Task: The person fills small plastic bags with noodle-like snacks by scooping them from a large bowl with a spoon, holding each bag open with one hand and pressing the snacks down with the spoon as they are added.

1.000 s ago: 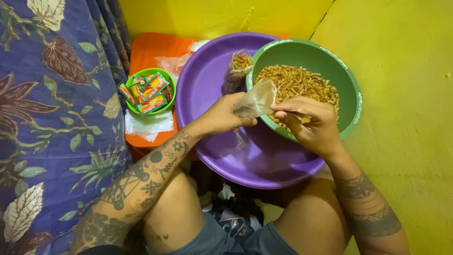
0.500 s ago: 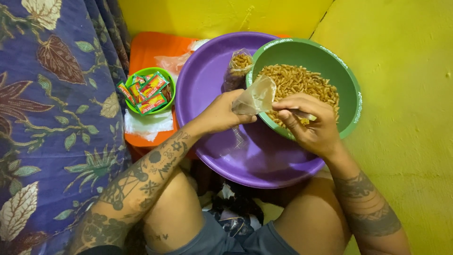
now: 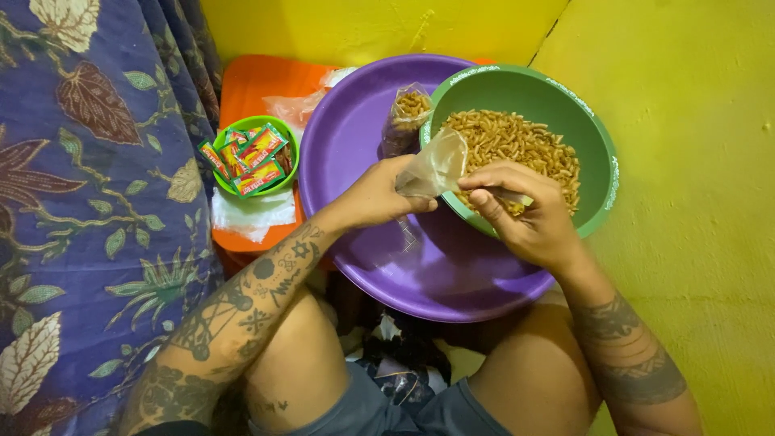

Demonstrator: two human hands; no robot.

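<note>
Thin, limp, slippery bag [image 3: 436,165] is pinched at its mouth by both hands' grip, left hand [image 3: 378,196] and right hand [image 3: 526,211], over green bowl [image 3: 601,173]; best held by the rim.

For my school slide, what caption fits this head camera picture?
Two hands hold a small clear bag over a green bowl of fried snacks.

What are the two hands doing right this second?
Left hand: fingers closed on the small clear plastic bag.
Right hand: fingers curled at the bag's mouth over the green bowl of snack pieces; a slim utensil seems pinched.
</note>
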